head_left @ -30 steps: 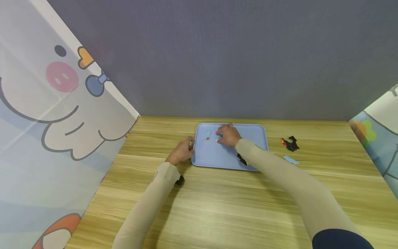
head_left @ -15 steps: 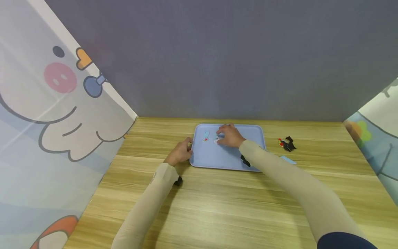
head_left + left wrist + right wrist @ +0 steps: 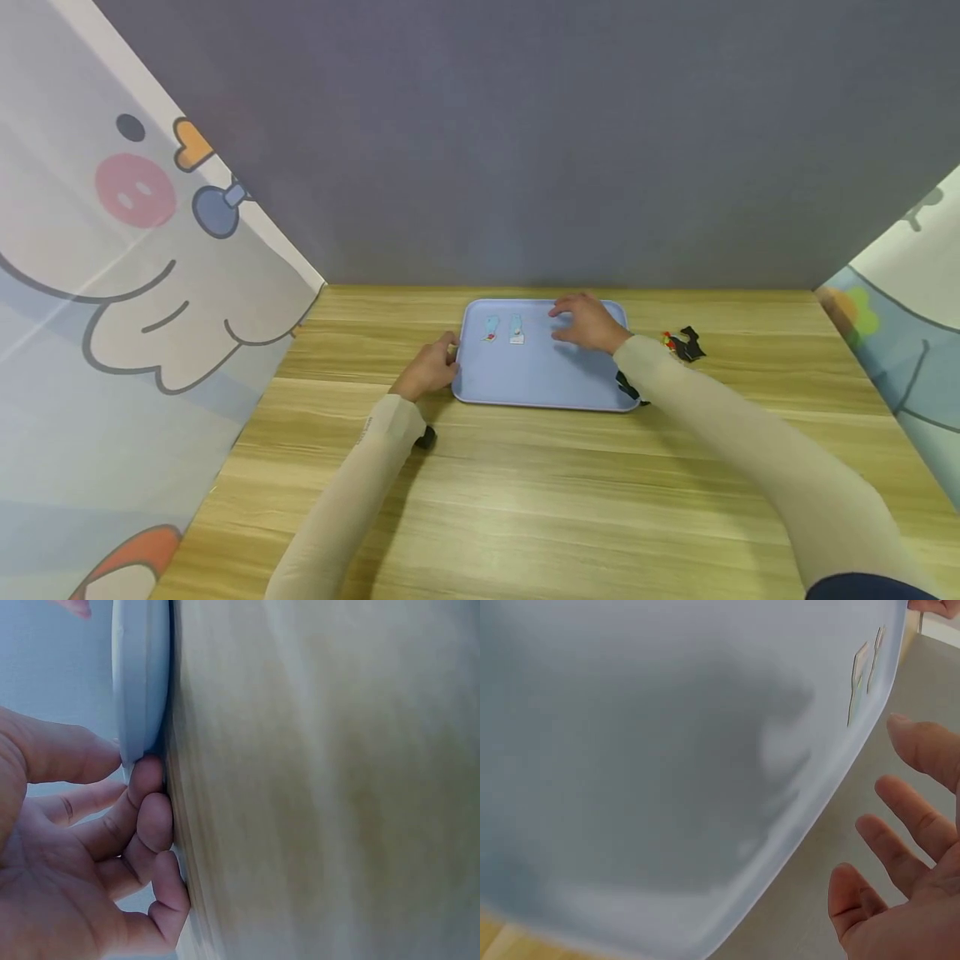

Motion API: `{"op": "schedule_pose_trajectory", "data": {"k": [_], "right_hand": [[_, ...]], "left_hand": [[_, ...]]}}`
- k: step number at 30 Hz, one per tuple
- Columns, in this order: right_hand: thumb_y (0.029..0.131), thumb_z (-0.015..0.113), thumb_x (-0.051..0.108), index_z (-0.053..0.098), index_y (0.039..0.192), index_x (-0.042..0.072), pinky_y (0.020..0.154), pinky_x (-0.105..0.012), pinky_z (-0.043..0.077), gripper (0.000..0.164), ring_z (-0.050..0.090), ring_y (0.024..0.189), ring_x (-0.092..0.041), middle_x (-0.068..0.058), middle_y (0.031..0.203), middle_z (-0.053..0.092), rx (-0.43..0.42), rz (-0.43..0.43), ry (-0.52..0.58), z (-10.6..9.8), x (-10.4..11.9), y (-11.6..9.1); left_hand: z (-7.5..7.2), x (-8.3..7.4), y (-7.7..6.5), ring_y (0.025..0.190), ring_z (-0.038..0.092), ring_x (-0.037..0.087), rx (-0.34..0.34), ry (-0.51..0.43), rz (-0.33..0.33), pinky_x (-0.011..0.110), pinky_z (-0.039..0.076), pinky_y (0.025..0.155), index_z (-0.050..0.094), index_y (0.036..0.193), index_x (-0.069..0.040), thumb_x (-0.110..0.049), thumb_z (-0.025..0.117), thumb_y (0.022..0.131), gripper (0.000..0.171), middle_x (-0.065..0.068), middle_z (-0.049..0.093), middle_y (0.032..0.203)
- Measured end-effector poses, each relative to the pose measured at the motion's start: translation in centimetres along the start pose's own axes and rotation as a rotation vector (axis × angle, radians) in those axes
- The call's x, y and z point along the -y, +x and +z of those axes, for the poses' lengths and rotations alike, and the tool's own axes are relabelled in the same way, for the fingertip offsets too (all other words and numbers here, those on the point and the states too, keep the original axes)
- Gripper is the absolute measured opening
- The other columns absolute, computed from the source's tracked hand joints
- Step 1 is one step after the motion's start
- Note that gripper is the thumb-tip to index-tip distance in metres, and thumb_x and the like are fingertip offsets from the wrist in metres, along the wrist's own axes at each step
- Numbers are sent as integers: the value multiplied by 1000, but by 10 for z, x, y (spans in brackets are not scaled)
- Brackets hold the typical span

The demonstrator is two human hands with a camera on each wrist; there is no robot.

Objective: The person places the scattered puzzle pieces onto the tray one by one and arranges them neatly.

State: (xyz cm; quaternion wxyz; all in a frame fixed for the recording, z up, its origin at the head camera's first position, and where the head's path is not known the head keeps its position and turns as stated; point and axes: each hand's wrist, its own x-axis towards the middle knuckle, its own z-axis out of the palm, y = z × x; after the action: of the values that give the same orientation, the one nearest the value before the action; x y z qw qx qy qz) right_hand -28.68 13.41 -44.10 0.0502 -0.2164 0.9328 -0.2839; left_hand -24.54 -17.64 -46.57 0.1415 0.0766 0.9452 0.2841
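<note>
- One small, flat, pale-blue cut-out with a red-and-white near end (image 3: 490, 328) lies inside, at the far left of the light-blue, rectangular, round-cornered tray (image 3: 525, 377).
- Just right of it, apart, lies a second flat cut-out, pale blue with a white near end (image 3: 517, 329).
- Left hand (image 3: 427, 369) pinches the tray's left rim between thumb and fingers.
- Right hand (image 3: 588, 323), thumb and fingers apart, hovers over the tray's far right.
- Right of the tray, on the wood-grain table (image 3: 525, 500), lies an irregular black cluster with red bits (image 3: 686, 344).
</note>
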Motion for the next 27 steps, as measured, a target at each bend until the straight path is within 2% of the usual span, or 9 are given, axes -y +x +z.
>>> {"op": "schedule_pose_trajectory", "data": {"k": [7,13,19,23,27], "right_hand": [[82,73,14,63,117,-4,109,-51,8,41,37,126,-39,-24,132,48,-23,-59,-8,-17,-18,-19],[81,74,15,63,116,-4,105,-52,18,41,36,125,-41,-25,131,49,-62,-56,-20,-31,-34,-34],[80,74,11,63,114,-6,101,-53,22,40,38,122,-43,-26,129,49,-95,-46,-18,-46,-53,-51],[81,73,9,61,117,-6,100,-54,22,40,34,123,-45,-27,131,47,-86,-19,-29,-56,-66,-63],[83,71,11,59,120,-6,104,-57,17,42,31,125,-47,-28,132,45,-59,9,-41,-62,-79,-74]], "left_hand": [[-2,-2,-2,74,58,20,2,4,14,32,48,65,43,127,-6,-7,56,91,39,11,60,92],[-1,-3,-2,73,57,20,-9,7,28,32,48,64,43,127,-5,-6,56,90,39,10,60,89],[0,-2,-2,73,56,21,-9,7,34,32,47,64,43,126,-5,-6,56,91,38,10,60,89],[0,-2,-2,72,57,21,-8,8,36,32,48,64,43,127,-5,-6,56,91,38,10,60,90],[-1,-1,-2,72,57,20,-1,2,38,31,48,64,43,128,-5,-6,56,91,39,10,60,90]]}}
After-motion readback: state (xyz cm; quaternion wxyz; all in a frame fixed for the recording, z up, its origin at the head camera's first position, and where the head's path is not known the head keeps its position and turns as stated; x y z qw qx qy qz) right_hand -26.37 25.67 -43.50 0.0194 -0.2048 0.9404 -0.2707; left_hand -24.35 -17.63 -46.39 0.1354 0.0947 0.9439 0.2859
